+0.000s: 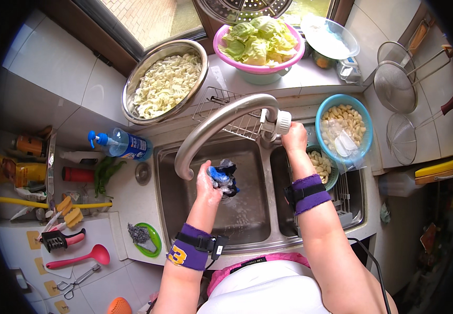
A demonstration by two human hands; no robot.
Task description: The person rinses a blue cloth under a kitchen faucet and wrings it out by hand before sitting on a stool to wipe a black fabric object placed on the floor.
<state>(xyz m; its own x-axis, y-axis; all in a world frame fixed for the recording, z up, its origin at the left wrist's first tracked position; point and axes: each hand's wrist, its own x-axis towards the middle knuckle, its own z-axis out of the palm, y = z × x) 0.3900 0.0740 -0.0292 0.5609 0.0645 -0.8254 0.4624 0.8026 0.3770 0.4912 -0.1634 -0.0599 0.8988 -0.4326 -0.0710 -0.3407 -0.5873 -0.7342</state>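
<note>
My left hand [207, 185] is wet and soapy over the left sink basin [250, 216], below the faucet spout [220, 123]. It holds a bunched blue, black and grey cloth [225, 177] covered in suds. No stream of water is visible from the spout. At the base of the faucet, my right hand [295, 137] is closed on the handle, which its fingers mostly hide. Close to that forearm, a green colander [331, 181] with peeled garlic cloves sits over the right basin [279, 196]. Both wrists wear purple bands.
Behind the sink stand a steel bowl [127, 98] of chopped vegetable and a pink basket [230, 67] of lettuce. A blue bowl [319, 129] of garlic is at the right. A soap bottle [132, 146] and a green dish [156, 235] with a scouring pad flank the left side.
</note>
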